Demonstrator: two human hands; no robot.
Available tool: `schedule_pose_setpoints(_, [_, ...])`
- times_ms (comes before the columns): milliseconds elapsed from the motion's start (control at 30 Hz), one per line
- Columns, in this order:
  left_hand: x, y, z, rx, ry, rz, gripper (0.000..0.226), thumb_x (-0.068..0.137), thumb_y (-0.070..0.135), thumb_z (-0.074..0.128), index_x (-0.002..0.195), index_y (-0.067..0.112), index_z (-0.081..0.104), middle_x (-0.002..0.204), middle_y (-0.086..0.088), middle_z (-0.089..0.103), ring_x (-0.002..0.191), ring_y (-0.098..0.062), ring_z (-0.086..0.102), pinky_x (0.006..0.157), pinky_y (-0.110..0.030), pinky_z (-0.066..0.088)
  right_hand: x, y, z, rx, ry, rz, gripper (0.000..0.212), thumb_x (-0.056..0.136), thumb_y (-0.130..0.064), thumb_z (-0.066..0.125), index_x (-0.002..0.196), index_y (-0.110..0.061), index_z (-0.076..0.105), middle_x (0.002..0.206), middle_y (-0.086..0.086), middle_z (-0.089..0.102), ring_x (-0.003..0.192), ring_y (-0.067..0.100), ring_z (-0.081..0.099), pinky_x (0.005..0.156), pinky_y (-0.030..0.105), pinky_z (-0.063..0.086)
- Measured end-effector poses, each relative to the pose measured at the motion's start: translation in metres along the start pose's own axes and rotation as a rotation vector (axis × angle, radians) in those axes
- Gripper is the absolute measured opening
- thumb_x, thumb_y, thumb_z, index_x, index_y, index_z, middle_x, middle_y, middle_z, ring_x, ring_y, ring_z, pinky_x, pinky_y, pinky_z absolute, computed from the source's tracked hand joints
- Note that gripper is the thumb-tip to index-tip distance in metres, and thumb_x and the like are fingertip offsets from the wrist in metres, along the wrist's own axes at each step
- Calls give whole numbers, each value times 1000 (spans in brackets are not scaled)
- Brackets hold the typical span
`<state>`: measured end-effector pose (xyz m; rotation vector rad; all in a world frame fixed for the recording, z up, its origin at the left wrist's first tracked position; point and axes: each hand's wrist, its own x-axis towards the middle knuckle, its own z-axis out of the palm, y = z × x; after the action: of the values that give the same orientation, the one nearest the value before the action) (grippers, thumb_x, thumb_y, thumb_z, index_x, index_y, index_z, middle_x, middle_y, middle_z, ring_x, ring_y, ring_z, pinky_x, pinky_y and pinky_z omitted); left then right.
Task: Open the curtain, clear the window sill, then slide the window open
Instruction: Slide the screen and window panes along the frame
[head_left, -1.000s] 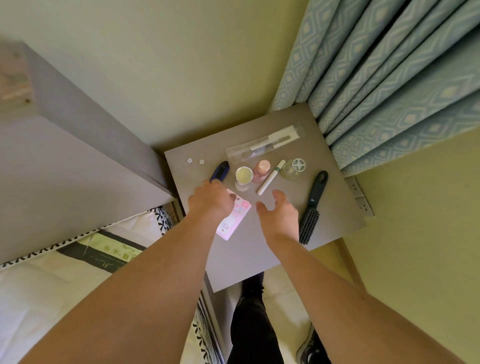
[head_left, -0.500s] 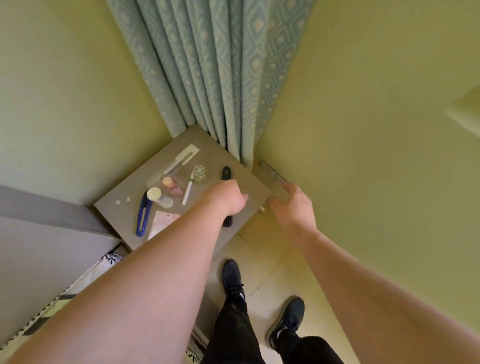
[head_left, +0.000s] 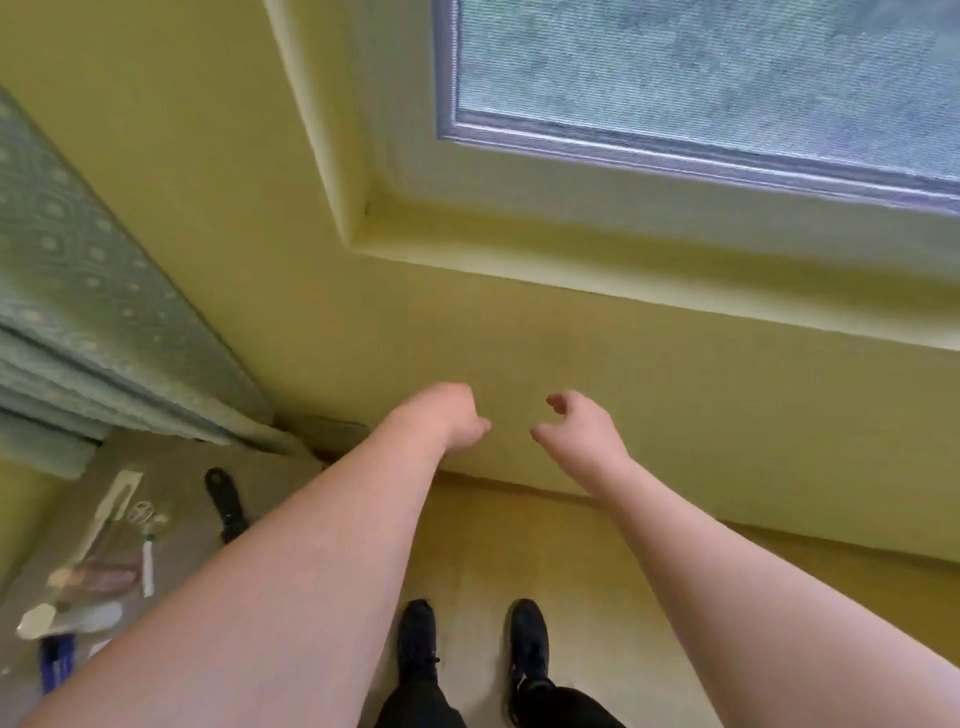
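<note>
Curtain (head_left: 78, 322) is hanging bunched at the left, off the glass. Below it a grey table (head_left: 176, 467) is sitting in the corner, carrying small stuff: a black brush (head_left: 226, 501), a white pen (head_left: 148, 566), a clear packet (head_left: 111, 514), a round clear lid (head_left: 140, 512), a pinkish bottle (head_left: 104, 579) lying blurred, a pale jar (head_left: 39, 621) and a blue cutter (head_left: 54, 662). Most of these are smeared by motion, so details are not readable. Two black shoes (head_left: 470, 649) are standing on the yellowish floor (head_left: 483, 540), toes pointing at the wall (head_left: 623, 374).

Window (head_left: 701, 73) is filling the upper right, with frosted glass in a grey frame; the frame is looking closed along the visible bottom edge. Sill (head_left: 597, 244) is running below it as a yellow ledge set into the wall, with nothing showing on the part in view.

Both forearms are reaching forward, and nothing is standing between the hands and the sill. Left hand (head_left: 447, 415) is hovering in front of the wall, well below the sill, with fingers curled under into a loose fist and gripping nothing visible. Right hand (head_left: 582, 423) is hovering just beside it, also below the sill, with fingers loosely curled, thumb and forefinger apart, and holding nothing. The two hands are near each other but not touching. Neither is touching the wall as far as can be told. Window is sitting up and to the right of both hands; curtain is well off to the left of the left forearm.
</note>
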<state>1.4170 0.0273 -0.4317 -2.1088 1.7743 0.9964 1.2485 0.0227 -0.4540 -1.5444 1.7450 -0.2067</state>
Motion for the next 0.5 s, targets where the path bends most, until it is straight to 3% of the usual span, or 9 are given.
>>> schedule_pose_setpoints(67, [5, 40, -5, 61, -19, 62, 51, 94, 43, 52, 133, 10, 50, 135, -10, 54, 118, -28, 53, 94, -36, 45, -1, 20, -31, 31, 38, 38, 54, 83, -23, 57, 135, -18, 49, 131, 2, 58, 82, 15, 53, 67, 25, 41])
schedule_pose_setpoints(233, [10, 138, -7, 205, -37, 216, 50, 94, 41, 52, 133, 11, 49, 134, -9, 54, 117, -28, 53, 95, -38, 45, -14, 71, -108, 113, 191, 102, 53, 82, -22, 57, 135, -18, 50, 131, 2, 58, 66, 2, 48, 61, 22, 40])
schedule_pose_setpoints(300, [8, 180, -10, 257, -14, 286, 50, 92, 43, 53, 132, 11, 50, 134, -10, 54, 118, -29, 53, 96, -38, 45, -24, 86, -145, 142, 268, 112, 53, 83, -22, 57, 135, -18, 50, 135, 2, 57, 75, 7, 54, 69, 24, 43])
schedule_pose_setpoints(400, [2, 237, -23, 294, 51, 404, 52, 91, 43, 54, 131, 11, 52, 134, -11, 55, 119, -29, 53, 97, -36, 44, -34, 102, -197, 127, 392, 100, 51, 85, -21, 57, 135, -15, 52, 137, 4, 56, 115, 21, 57, 91, 29, 45])
schedule_pose_setpoints(500, [-8, 295, -45, 317, 146, 526, 46, 90, 42, 55, 125, 11, 58, 128, -11, 59, 115, -28, 55, 93, -33, 46, -39, 114, -252, 97, 532, 48, 48, 85, -18, 57, 132, -12, 54, 135, 6, 58, 126, 22, 51, 102, 31, 40])
